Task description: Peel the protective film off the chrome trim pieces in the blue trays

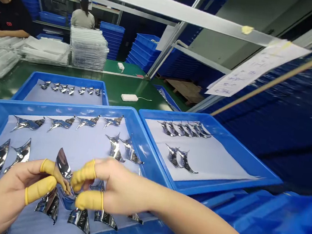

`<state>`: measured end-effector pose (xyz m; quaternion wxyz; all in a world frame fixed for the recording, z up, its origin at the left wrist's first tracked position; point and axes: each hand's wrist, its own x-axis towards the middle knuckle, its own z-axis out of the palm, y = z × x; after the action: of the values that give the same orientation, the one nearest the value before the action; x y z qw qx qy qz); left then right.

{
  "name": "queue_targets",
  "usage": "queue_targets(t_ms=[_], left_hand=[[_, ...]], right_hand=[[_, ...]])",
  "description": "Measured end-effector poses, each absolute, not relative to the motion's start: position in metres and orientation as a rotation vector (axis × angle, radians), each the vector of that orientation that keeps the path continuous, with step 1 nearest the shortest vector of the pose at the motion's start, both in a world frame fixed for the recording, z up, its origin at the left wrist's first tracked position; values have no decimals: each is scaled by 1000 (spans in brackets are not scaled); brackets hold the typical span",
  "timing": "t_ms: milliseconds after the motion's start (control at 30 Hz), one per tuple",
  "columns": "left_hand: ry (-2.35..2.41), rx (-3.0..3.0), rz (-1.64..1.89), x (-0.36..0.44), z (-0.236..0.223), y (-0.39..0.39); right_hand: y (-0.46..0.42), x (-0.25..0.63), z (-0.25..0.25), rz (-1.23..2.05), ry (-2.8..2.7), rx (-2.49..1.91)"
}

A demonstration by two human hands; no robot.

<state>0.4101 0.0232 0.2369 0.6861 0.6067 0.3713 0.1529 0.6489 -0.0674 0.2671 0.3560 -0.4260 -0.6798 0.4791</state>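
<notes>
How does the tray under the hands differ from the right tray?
The near tray has shiny pieces spread along several sides; the right tray has two tight groups. The left hand and right hand are above the near tray, not the right tray. Both are blue and paper-lined.

On my remote feed I pick out yellow finger cots (41,189) on the left hand (17,185) and right hand (115,180). The curved piece (63,164) between them shines mirror-silver, with dark, brownish reflections. I see bright blue on the near tray (61,107), white on its liner (91,143), deep green on the tabletop (111,85), and bluish writing across a white paper (252,66).
</notes>
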Motion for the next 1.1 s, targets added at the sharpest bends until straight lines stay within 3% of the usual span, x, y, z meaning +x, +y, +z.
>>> queue_targets(t_ms=[200, 400, 533, 967, 1100], left_hand=[[938, 1119, 433, 430, 267, -1], [884, 1208, 337, 429, 267, -1], [693, 1322, 245, 424, 259, 7], [628, 1596, 428, 402, 231, 10], [659, 1649, 449, 404, 227, 10]], right_hand=[[-79, 629, 262, 1394, -1469, -987], [-82, 623, 256, 1418, -1335, -992], [-82, 619, 246, 1192, -1422, -927], [-81, 616, 225, 347, -1714, -921], [-82, 619, 225, 308, -1694, -918]])
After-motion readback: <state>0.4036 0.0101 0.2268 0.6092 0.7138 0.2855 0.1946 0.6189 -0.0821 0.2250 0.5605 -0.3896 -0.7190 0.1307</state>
